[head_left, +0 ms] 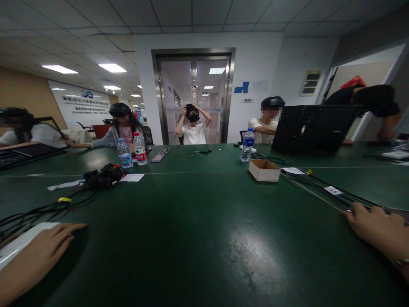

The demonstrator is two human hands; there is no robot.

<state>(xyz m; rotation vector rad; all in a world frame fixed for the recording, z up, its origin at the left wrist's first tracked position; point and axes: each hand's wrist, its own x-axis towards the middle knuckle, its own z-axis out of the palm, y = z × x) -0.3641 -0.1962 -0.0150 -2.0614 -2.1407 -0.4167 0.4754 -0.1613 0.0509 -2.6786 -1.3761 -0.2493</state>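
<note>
- An open-topped cardboard box (pixel 264 171) is set on the green worktop (pixel 179 238), in front of a clear bottle with a blue cap (pixel 247 146); its brown inner walls are seen, but whether anything lies at the bottom cannot be told.
- Two more bottles are stood upright at the left, side by side: a blue-labelled bottle (pixel 125 154) and a red-capped bottle (pixel 140 150). All three are capped; how full they are cannot be made out.
- The left hand (pixel 47 247) is laid palm down over a flat white object (pixel 27 241), with the fingers stretched forward and kept close together; its thumb is hidden, and the white object is cut off by the picture's edge.
- The right hand (pixel 378 228) is placed beside the right-hand cables (pixel 354 197), knuckles up. Its fingertips are mostly hidden, so whether anything is pinched cannot be told.
- A white label (pixel 332 190) is carried on those cables.
- Near the two left bottles, a black bundle (pixel 104 175) is heaped next to a paper sheet (pixel 132 177); its separate parts are hard to distinguish.
- The lower part of a seated person (pixel 194 133) is hidden behind the worktop.
</note>
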